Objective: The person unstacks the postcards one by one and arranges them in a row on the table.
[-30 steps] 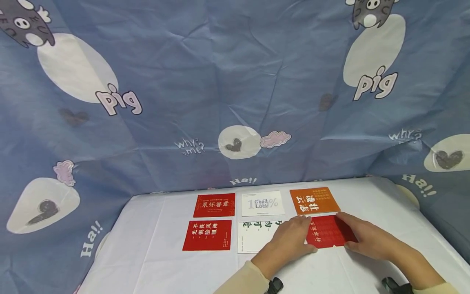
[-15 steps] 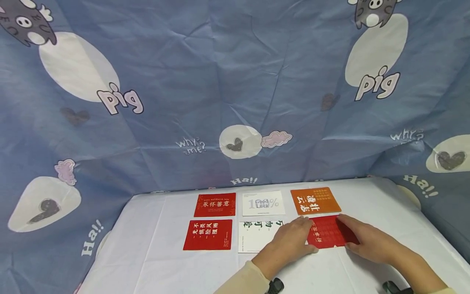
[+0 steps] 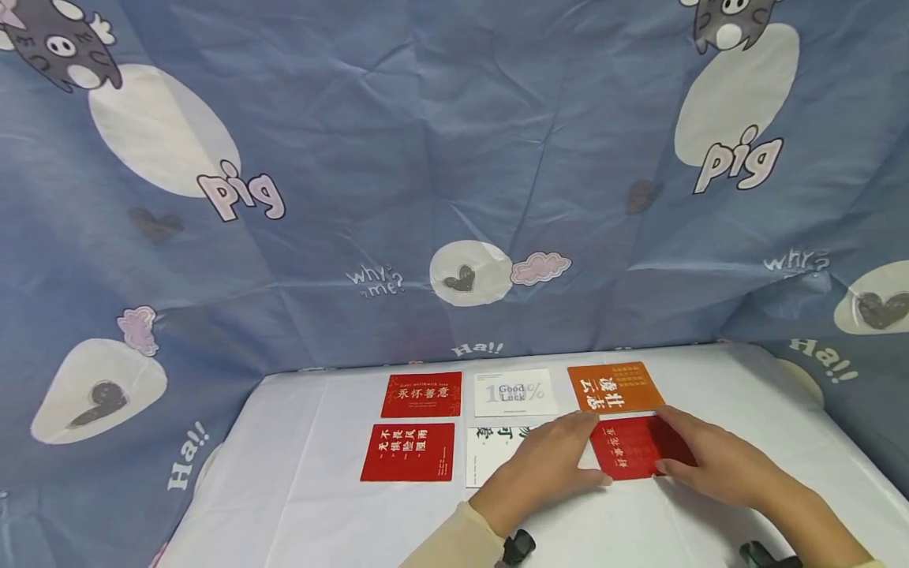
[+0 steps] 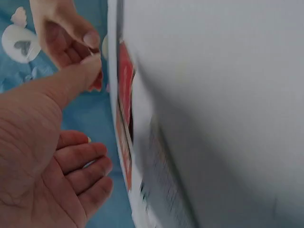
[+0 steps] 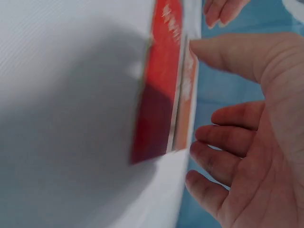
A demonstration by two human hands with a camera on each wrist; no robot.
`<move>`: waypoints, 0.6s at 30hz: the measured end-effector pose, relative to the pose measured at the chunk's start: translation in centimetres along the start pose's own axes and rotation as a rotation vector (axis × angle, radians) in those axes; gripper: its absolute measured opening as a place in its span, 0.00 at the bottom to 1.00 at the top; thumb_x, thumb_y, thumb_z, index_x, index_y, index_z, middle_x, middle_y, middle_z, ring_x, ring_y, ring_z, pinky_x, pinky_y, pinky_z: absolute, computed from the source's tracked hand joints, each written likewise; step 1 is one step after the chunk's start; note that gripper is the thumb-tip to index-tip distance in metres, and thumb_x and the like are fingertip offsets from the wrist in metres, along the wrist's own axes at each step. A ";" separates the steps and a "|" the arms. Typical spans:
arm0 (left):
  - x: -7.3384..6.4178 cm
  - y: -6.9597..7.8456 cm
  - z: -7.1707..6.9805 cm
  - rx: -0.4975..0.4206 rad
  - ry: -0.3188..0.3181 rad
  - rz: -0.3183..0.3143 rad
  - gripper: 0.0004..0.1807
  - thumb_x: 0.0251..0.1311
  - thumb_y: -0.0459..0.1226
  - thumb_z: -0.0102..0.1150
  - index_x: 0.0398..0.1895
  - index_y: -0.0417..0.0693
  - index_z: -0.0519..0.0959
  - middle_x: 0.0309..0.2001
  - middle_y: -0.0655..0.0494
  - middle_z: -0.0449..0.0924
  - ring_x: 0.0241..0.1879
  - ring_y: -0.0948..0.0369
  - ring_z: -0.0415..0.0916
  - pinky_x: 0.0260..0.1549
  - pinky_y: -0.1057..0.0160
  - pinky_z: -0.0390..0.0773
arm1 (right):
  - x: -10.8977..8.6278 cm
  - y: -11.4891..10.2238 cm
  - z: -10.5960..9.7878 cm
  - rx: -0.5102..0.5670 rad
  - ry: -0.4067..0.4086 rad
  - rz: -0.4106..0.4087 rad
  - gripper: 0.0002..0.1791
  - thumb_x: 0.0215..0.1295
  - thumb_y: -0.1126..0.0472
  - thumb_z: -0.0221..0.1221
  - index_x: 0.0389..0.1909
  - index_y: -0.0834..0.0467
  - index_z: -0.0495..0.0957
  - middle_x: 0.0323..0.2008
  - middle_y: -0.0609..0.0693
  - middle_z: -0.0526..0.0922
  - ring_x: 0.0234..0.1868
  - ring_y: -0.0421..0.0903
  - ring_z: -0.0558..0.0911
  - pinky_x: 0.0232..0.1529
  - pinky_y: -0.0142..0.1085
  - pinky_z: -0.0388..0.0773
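Observation:
A red card [image 3: 621, 450] with pale Chinese characters lies flat on the white-covered table, at the front right of a layout of cards. My left hand [image 3: 543, 467] is at its left side, fingers loosely bent, fingertips near its back left corner. My right hand [image 3: 724, 457] hovers over its right end with thumb and fingers spread, shading that end. Both wrist views show relaxed fingers with nothing in them; the red card [image 5: 159, 90] appears below the right hand there. A white card [image 3: 486, 457] with green characters is partly hidden by my left hand.
Directly behind the red card lies an orange card [image 3: 616, 386]. A white "Good Luck" card [image 3: 516, 402] and a red card [image 3: 420, 402] continue the back row. Another red card [image 3: 407, 461] is at front left. A blue patterned cloth [image 3: 398, 189] hangs behind the table.
My left hand has drawn slightly left, leaving a gap beside the red card. My right thumb has shifted a little over the card's right end. The head view has shifted slightly.

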State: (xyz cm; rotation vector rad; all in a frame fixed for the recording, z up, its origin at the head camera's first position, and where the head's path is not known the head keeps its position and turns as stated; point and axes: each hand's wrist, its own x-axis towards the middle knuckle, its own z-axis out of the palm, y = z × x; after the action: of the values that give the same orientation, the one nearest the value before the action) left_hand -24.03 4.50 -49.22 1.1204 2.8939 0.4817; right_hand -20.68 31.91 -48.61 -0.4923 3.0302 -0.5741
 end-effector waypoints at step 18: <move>-5.9 -6.9 -5.9 -0.098 -0.096 -0.029 0.64 0.46 0.62 0.81 0.83 0.49 0.59 0.81 0.59 0.59 0.79 0.60 0.55 0.77 0.57 0.57 | 3.4 -8.0 0.7 0.105 -0.006 -0.139 0.59 0.50 0.29 0.74 0.77 0.59 0.67 0.73 0.56 0.72 0.71 0.60 0.73 0.66 0.60 0.73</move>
State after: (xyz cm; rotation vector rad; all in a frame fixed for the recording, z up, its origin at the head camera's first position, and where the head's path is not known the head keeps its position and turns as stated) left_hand -24.77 -5.86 -46.23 1.0568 2.7678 0.5471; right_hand -21.43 23.55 -46.29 -0.7013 2.9573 -0.7326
